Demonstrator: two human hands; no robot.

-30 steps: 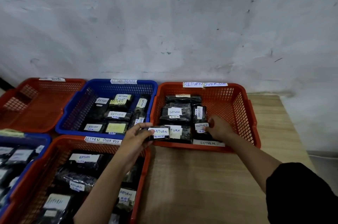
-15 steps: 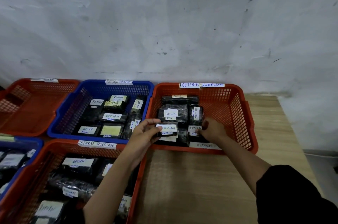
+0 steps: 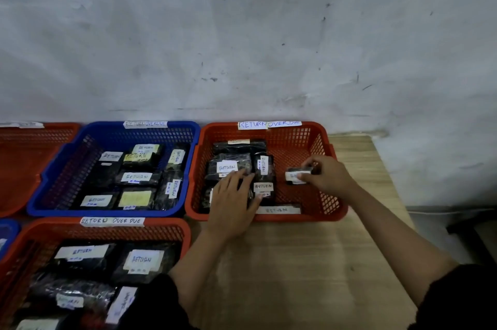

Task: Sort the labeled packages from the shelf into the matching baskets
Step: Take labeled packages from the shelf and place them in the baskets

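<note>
An orange basket [image 3: 329, 189] labelled RETURN OVERDUE stands at the table's back right and holds several black packages with white RETURN labels. My left hand [image 3: 233, 201] lies flat on the packages at the basket's front left, fingers straight. My right hand [image 3: 326, 175] pinches a small black package [image 3: 295, 175] with a white label over the bare right part of the basket floor. Another labelled package [image 3: 228, 167] lies just beyond my left fingertips.
A blue basket [image 3: 53, 184] with several RETURN packages sits to the left, another orange basket [image 3: 32, 238] with packages in front of it, and one more orange basket [image 3: 16, 157] at the far left. Bare wooden table [image 3: 295, 262] lies between my arms. A wall stands behind.
My left hand set its package down in the orange basket and now presses flat on the pile. My right hand lifted a small package from the pile and moved it right.
</note>
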